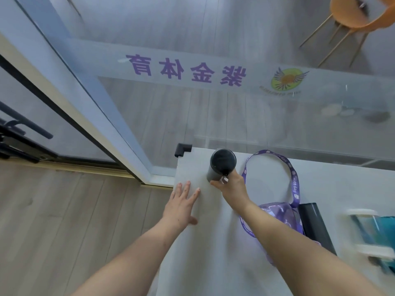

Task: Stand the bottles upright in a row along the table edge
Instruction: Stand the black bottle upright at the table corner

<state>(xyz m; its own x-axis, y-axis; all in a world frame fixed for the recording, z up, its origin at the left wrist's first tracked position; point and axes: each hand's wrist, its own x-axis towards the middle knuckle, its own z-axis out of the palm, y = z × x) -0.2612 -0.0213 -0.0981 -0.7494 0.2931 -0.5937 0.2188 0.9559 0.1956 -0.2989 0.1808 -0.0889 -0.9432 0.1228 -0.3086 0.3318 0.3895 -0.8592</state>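
Four bottles: one black (222, 165) standing upright, one purple (275, 212) with a strap, one dark (314, 225) lying down, one teal (376, 231) lying down. Two hands: left (181, 207), right (232, 184). One table (213, 242). One orange chair (352, 13). One black corner guard (182, 149).

- Soft, even, daylight-like light; bright, with no hard shadows on the pale grey bench (213, 242).
- Faint soft shadow beside the left hand (181, 207) and under the right hand (232, 185).
- The hazy glass wall (213, 107) beyond the hands carries milky reflections.
- Right of the hands, the white-capped teal bottle (372, 233) is smeared by motion blur.
- Wide-angle bending curves the door frame (70, 88) left of the hands.
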